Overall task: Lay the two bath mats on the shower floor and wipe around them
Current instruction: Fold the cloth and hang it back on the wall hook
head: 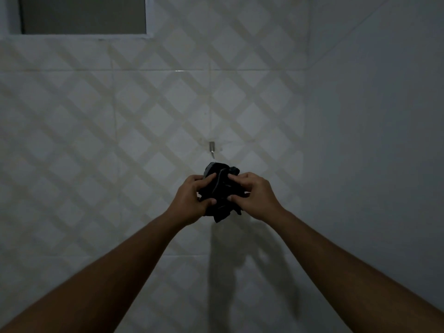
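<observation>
Tiled wall [96, 140] fills most of your view: pale square tiles with a diagonal lattice of beige bands, dimly lit. At the upper left of the frame, a recessed window [83, 14] with a white surround shows a flat grey pane. At the far right, a plain wall [384, 116] without pattern meets the tiled one at a vertical corner.

Your left forearm enters from the lower left corner and rises toward the centre. Your left hand [192, 200] is curled closed on the left side of a dark cloth [222, 195], thumb low and fingertips pressed into the fabric higher up.

The dark cloth sits at the centre of the frame, bunched into a crumpled wad between both hands. A lighter edge or seam runs through its upper part, and loose folds hang below your hands. Just above the wad, a small metal hook [212, 149] is fixed to the tiled wall; the cloth is near it, but you cannot tell whether it touches.

Your right hand [254, 195] is closed on the right side of the cloth, fingers pinching into it. Your right forearm runs down to the lower right corner. Shadows of the cloth and arms fall on the tiles below.
</observation>
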